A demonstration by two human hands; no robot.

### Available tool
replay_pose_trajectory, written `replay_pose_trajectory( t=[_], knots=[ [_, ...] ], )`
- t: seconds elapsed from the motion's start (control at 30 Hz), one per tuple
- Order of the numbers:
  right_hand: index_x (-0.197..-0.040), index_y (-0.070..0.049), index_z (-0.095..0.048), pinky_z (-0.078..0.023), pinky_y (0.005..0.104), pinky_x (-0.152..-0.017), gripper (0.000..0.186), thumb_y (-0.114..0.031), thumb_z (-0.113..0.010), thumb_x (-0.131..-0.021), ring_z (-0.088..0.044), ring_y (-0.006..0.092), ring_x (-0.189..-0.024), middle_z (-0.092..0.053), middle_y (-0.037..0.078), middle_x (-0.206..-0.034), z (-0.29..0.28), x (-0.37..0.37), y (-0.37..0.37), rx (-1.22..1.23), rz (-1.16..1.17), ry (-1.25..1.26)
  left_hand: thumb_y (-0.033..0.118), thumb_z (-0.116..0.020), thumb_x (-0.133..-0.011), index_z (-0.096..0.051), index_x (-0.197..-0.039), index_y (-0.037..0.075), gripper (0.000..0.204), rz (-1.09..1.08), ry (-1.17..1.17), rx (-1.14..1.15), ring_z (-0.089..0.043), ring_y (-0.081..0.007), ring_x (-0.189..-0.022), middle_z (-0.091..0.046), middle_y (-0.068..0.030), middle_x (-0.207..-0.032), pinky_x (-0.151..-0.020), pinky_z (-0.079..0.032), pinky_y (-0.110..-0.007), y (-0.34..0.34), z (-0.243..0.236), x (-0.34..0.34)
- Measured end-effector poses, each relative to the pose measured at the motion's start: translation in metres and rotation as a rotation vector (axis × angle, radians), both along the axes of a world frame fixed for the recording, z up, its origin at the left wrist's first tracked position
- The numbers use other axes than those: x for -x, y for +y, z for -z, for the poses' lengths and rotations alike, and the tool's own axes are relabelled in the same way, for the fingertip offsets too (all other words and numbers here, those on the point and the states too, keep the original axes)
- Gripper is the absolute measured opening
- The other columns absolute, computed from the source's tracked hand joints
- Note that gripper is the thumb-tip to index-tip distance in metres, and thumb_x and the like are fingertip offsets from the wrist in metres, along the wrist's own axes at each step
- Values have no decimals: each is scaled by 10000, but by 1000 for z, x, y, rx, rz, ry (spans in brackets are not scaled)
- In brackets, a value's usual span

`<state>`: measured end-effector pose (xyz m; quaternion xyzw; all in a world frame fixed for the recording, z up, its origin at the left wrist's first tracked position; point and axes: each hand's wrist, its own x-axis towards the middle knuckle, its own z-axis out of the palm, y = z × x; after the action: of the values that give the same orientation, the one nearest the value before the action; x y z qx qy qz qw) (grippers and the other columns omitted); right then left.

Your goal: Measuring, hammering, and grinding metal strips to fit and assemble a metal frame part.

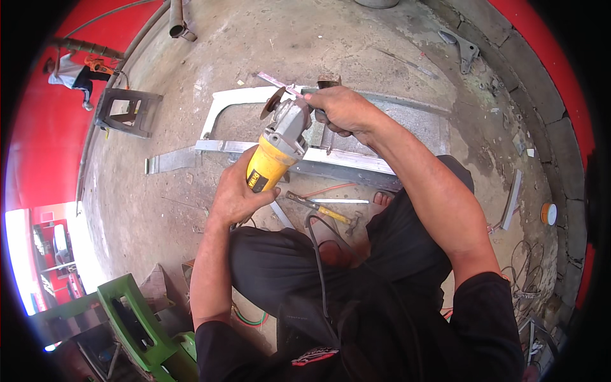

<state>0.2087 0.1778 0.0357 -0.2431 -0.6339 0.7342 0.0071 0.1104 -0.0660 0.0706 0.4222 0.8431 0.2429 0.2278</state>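
Note:
A yellow and grey angle grinder (267,167) is tilted up over the metalwork. My left hand (237,191) is closed around its yellow body, thumb along the near side. Beside the grinder's head, my right hand (344,113) is wrapped round what looks like its dark side handle, mostly hidden by the fingers. The brown cutting disc (272,104) stands at the head's left, close to a white curved metal frame (224,102). Whether the disc touches the frame I cannot tell. Below the grinder lies a long silvery metal bar (356,159). The grinder's dark cord (316,248) runs down toward my lap.
Near my feet lies a hammer (328,210) with a yellow handle. A dark stool (127,113) stands at the left, and a green metal stand (130,325) at the lower left. Loose wire (525,280) and a small round tub (548,214) lie at the right.

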Motion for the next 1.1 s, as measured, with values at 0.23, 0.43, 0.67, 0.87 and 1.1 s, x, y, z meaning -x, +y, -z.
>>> replay_pose_trajectory(
  t=[0.23,0.43,0.67,0.87,1.1],
  knots=[
    [-1027,-47,-697,-184,258,-391,310,-297,-514,-1020,-291,42,-438,-440,-49,-646,-1,-1,0,-7,4,4,233,-796,-632,-525,-1341,25,787,-4,-21,-3,-681,-333,-1038,-691,-209,-1104,-924,-513,-410,0,0,1],
    [-1038,37,-702,-433,348,-681,362,-290,-553,-993,-517,170,-759,-627,91,-856,0,-2,0,-42,22,13,241,-800,-631,-523,-1344,21,796,1,-25,-8,-677,-338,-1046,-691,-208,-1108,-934,-507,-411,-1,1,0],
    [-985,-31,-703,-251,260,-404,321,-305,-536,-1010,-355,50,-470,-486,-39,-651,2,0,-1,-93,12,6,249,-803,-631,-517,-1351,22,807,0,-34,2,-673,-341,-1055,-688,-209,-1119,-939,-504,-409,-2,2,1],
    [-964,-21,-701,-285,260,-439,335,-314,-546,-1005,-383,59,-509,-508,-31,-676,4,0,-1,-119,29,27,257,-799,-635,-513,-1355,24,809,5,-36,26,-672,-338,-1061,-685,-209,-1127,-941,-501,-412,-2,1,2],
    [-959,-4,-696,-354,271,-557,348,-317,-551,-1000,-413,83,-617,-507,-27,-692,11,2,0,-207,18,63,256,-794,-638,-508,-1362,25,812,8,-25,30,-672,-335,-1064,-686,-204,-1130,-942,-502,-410,-2,-1,1]
  ],
)
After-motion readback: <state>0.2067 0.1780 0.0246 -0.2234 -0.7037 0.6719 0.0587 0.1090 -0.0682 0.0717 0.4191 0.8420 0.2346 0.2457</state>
